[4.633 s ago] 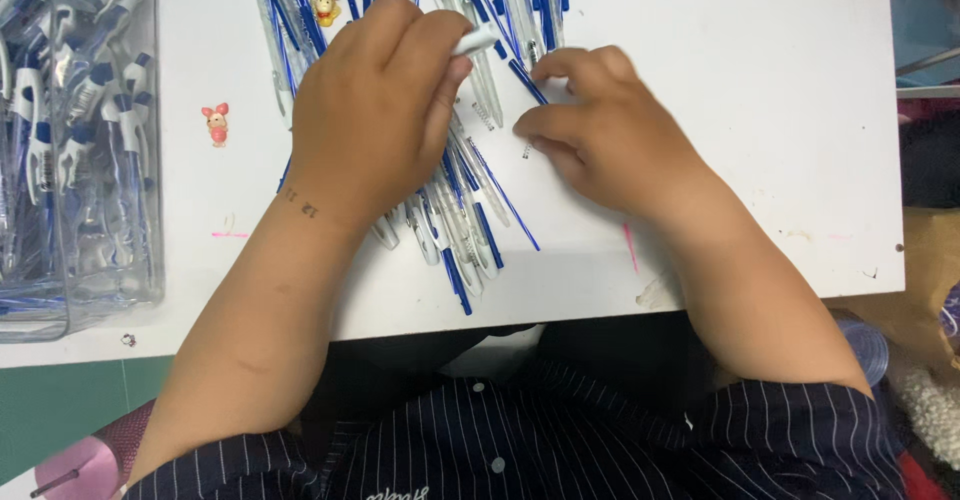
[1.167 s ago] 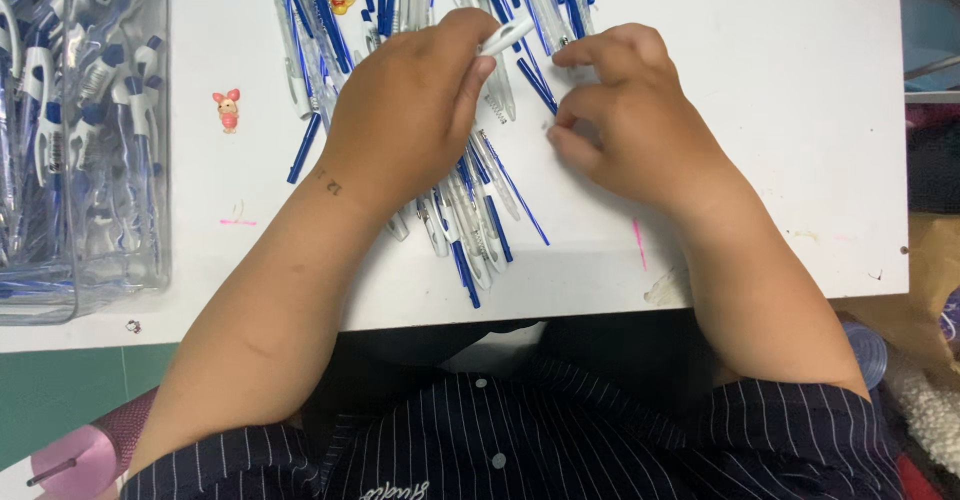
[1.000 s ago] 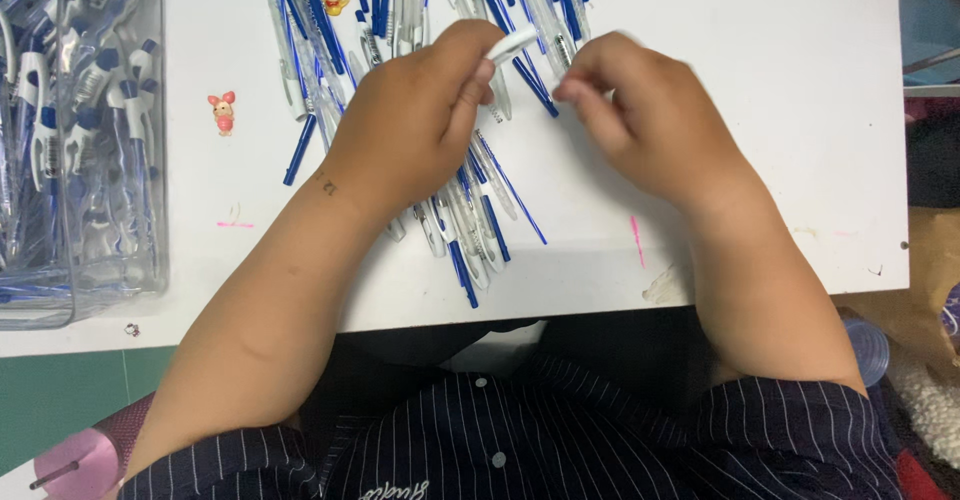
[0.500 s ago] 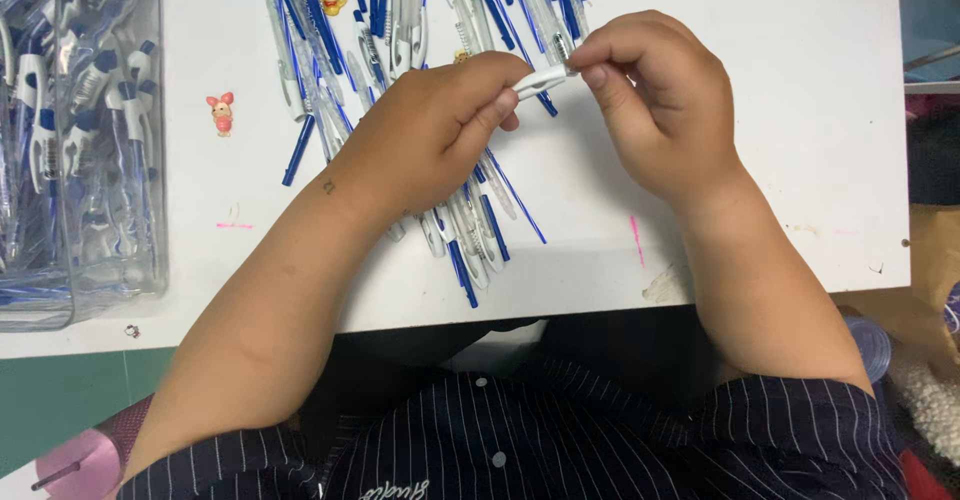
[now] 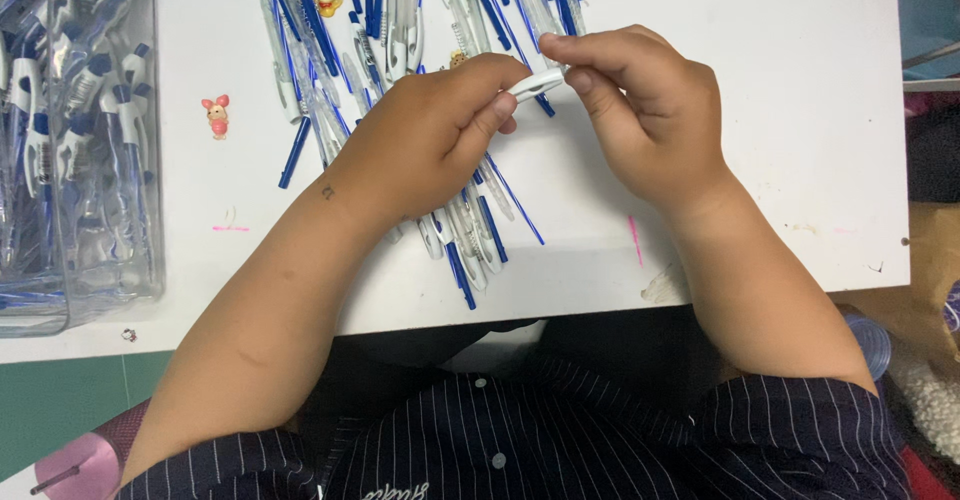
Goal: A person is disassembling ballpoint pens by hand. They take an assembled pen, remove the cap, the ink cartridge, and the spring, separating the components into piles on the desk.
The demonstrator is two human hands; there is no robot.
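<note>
Both hands have come up off the pile now. The left hand (image 5: 430,140) and right hand (image 5: 640,110) each pinch one end of a small white pen part (image 5: 538,84), held just above the loose blue-and-white pens (image 5: 470,240) on the white worktop (image 5: 780,140), so it looks mid-assembly.

A small assembly workbench: loose pen parts (image 5: 400,20) heaped on a white table (image 5: 780,110), finished pens in a clear box (image 5: 70,140)
</note>
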